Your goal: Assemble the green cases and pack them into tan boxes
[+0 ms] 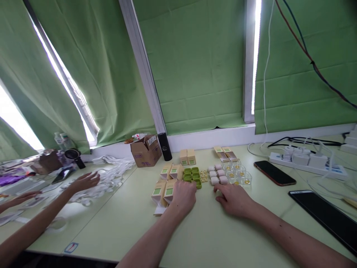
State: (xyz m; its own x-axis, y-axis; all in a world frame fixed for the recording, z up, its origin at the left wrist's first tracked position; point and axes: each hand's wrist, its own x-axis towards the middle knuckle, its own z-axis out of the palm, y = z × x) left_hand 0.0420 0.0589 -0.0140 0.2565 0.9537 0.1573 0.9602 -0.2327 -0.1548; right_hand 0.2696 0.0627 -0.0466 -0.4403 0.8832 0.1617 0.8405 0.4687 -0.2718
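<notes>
green square cups (196, 176) at lower centre partly hidden by left hand (184, 195), finger state can't be told; right hand (235, 199), thumb and index parted, placed just below pale pink blocks (221, 173)

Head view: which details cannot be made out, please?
In the head view:
Left hand: some fingertips hidden by the hand itself.
Tan boxes: any print on green labels too small.
Large black device: one end cut by right edge.
Carton: inside hidden by its walls.
</notes>
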